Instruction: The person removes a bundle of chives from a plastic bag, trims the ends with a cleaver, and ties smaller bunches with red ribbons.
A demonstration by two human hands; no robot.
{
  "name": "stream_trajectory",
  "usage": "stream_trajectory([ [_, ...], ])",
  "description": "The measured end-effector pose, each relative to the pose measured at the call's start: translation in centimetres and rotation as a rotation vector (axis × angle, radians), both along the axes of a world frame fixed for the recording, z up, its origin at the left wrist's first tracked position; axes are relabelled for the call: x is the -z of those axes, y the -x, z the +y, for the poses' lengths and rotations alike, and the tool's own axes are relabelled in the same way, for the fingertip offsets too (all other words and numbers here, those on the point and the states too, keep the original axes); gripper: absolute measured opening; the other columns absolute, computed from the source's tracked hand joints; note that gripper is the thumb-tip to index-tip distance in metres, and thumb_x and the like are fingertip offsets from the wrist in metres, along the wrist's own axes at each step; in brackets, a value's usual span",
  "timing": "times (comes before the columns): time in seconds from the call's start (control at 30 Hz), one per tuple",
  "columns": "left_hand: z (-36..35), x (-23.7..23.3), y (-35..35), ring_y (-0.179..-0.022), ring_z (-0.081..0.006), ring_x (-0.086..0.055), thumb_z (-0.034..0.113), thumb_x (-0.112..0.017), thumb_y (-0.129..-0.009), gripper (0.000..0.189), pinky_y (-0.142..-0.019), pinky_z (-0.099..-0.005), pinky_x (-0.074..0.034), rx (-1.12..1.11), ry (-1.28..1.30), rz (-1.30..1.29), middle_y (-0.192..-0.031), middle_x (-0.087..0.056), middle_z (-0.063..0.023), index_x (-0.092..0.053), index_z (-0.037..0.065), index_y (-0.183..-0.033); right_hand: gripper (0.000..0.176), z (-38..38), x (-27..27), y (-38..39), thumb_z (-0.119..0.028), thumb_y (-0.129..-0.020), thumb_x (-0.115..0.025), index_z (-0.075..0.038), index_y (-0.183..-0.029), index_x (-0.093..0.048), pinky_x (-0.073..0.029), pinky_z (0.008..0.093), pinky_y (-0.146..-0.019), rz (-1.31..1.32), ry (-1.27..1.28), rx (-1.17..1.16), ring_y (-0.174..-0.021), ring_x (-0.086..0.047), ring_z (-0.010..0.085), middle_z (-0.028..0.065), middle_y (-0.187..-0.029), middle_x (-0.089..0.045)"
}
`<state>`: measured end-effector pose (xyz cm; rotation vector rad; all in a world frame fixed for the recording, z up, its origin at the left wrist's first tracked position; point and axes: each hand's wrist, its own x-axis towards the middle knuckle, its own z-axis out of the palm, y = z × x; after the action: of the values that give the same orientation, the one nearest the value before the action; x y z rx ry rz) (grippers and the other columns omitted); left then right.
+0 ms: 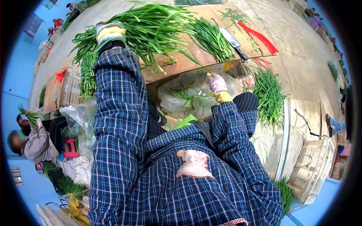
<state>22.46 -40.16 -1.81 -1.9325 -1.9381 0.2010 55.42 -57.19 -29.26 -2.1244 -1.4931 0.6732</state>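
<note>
My left hand (110, 33), in a glove with a yellow cuff, reaches far out over the board and is closed on a big bunch of garlic chives (156, 28). Their long leaves spread to the right across the wood, and the fingertips are partly hidden. My right hand (217, 83), in a pale patterned glove with a yellow cuff, hovers near the board's front edge above a clear plastic bag (200, 103). Its thumb stands apart, and nothing shows in it. A second pile of chives (212, 39) lies beside a cleaver (230, 39) on the wooden board (171, 67).
Red ribbons (260, 37) lie at the board's right. More chives (268, 96) rest by my right knee. A plastic crate (307, 165) stands at lower right. At left, a person (39, 143) sits holding greens near a red stool (70, 148).
</note>
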Motion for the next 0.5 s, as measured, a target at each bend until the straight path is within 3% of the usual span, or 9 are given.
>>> stream_trajectory([
  [0.03, -0.4, -0.4, -0.1, -0.104, -0.0244, -0.057, 0.026, -0.041, -0.089, 0.031, -0.089, -0.0375, -0.042, -0.011, 0.057, 0.003, -0.109, -0.064, -0.0039, -0.064, 0.011, -0.103, 0.036, -0.3, 0.3, -0.5, -0.037, -0.083, -0.053, -0.008, -0.101, -0.064, -0.047, 0.0432, -0.079, -0.040, 0.096, -0.032, -0.093, -0.060, 0.0369, 0.0202, -0.099, -0.063],
  [0.07, 3.6, 1.6, 1.6, -0.107, -0.0231, -0.056, 0.025, -0.040, -0.090, 0.034, -0.093, -0.0360, -0.040, -0.011, 0.132, 0.111, -0.114, -0.061, -0.0044, -0.059, 0.009, -0.113, 0.034, -0.4, 0.7, -0.6, -0.034, -0.083, -0.054, -0.008, -0.101, -0.065, -0.047, 0.0438, -0.081, -0.121, 0.197, -0.121, -0.096, -0.059, 0.0358, 0.0198, -0.102, -0.062],
  [0.13, 0.9, -0.3, 0.3, -0.106, -0.0256, -0.056, 0.024, -0.044, -0.088, 0.031, -0.090, -0.0378, -0.043, -0.018, 0.049, 0.107, -0.113, -0.062, -0.0078, -0.061, 0.012, -0.110, 0.026, -0.4, 1.5, -0.1, -0.023, -0.082, -0.055, -0.007, -0.097, -0.068, -0.047, 0.0457, -0.084, -0.285, 0.385, -0.202, -0.102, -0.059, 0.0334, 0.0159, -0.105, -0.064],
  [0.17, -0.9, -1.6, -0.3, -0.104, -0.0282, -0.057, 0.023, -0.048, -0.086, 0.028, -0.088, -0.0396, -0.045, -0.032, -0.035, 0.101, -0.112, -0.062, -0.0112, -0.064, 0.014, -0.107, 0.043, -0.2, 1.1, 0.3, -0.029, -0.076, -0.064, -0.006, -0.113, -0.060, -0.046, 0.0463, -0.085, -0.305, 0.494, -0.283, -0.108, -0.056, 0.0337, 0.0158, -0.113, -0.061],
  [0.23, -3.0, -3.7, -1.4, -0.104, -0.0292, -0.057, 0.026, -0.050, -0.085, 0.029, -0.087, -0.0405, -0.046, -0.040, -0.031, 0.099, -0.112, -0.061, -0.0123, -0.064, 0.014, -0.107, 0.079, -1.5, -4.3, 2.8, -0.039, -0.066, -0.073, -0.005, -0.130, -0.043, -0.045, 0.0445, -0.088, -0.292, 0.277, -0.296, -0.111, -0.053, 0.0352, 0.0193, -0.121, -0.055],
  [0.3, -3.0, -3.8, -1.6, -0.102, -0.0318, -0.058, 0.030, -0.055, -0.081, 0.029, -0.084, -0.0427, -0.047, -0.039, -0.080, -0.008, -0.112, -0.061, -0.0139, -0.067, 0.013, -0.102, 0.104, -0.4, -6.6, 5.7, -0.046, -0.057, -0.079, -0.006, -0.138, -0.027, -0.043, 0.0414, -0.092, -0.171, -0.147, -0.356, -0.111, -0.052, 0.0364, 0.0216, -0.124, -0.051],
  [0.37, -2.3, -3.5, -1.6, -0.101, -0.0321, -0.059, 0.027, -0.054, -0.080, 0.028, -0.084, -0.0426, -0.048, 0.000, -0.122, -0.015, -0.110, -0.062, -0.0141, -0.067, 0.013, -0.101, 0.097, 1.8, -9.5, 9.7, -0.043, -0.058, -0.079, -0.006, -0.135, -0.034, -0.041, 0.0393, -0.095, 0.117, -0.123, -0.368, -0.111, -0.051, 0.0362, 0.0211, -0.122, -0.052],
  [0.43, -3.5, -4.2, -2.9, -0.099, -0.0317, -0.060, 0.029, -0.054, -0.082, 0.028, -0.083, -0.0435, -0.048, -0.004, -0.130, 0.071, -0.109, -0.063, -0.0132, -0.067, 0.015, -0.101, 0.072, 4.7, -7.6, 12.8, -0.033, -0.066, -0.076, -0.011, -0.128, -0.046, -0.036, 0.0388, -0.099, 0.402, -0.378, -0.515, -0.110, -0.051, 0.0319, 0.0197, -0.117, -0.055],
  [0.5, -3.5, -4.2, -3.5, -0.098, -0.0317, -0.060, 0.030, -0.054, -0.081, 0.028, -0.083, -0.0441, -0.048, -0.006, -0.162, 0.031, -0.109, -0.063, -0.0129, -0.067, 0.016, -0.101, 0.056, 8.3, -4.9, 14.4, -0.031, -0.074, -0.068, -0.009, -0.122, -0.051, -0.036, 0.0370, -0.099, -0.003, -0.674, -0.691, -0.108, -0.053, 0.0281, 0.0150, -0.115, -0.058],
])
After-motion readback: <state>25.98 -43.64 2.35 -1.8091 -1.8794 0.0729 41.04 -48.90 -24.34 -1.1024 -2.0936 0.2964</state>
